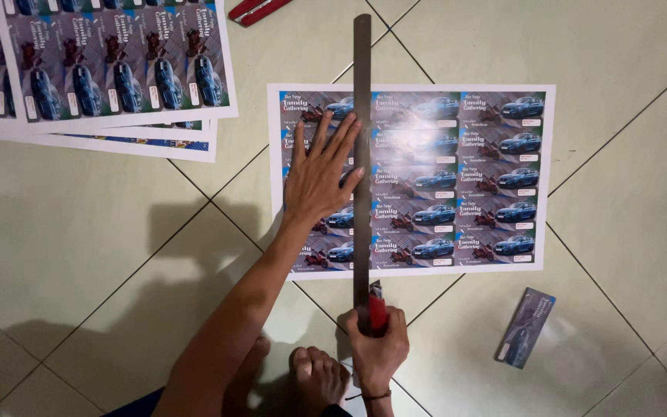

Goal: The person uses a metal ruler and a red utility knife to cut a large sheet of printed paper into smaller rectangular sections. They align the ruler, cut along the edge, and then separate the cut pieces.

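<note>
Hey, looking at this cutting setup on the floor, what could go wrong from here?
1. The left hand presses the metal ruler with fingertips at its edge; the red cutter in the right hand could nick them.
2. The ruler might slip on the glossy printed sheet, giving a crooked cut.
3. The bare foot lies near the cutter.

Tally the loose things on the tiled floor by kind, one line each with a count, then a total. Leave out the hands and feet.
Printed sheets: at least 4, one under the ruler, at least 3 stacked at upper left
Metal ruler: 1
Red cutters: 2, one in the right hand, one at the top edge
Cut card: 1
Total: at least 8
</note>
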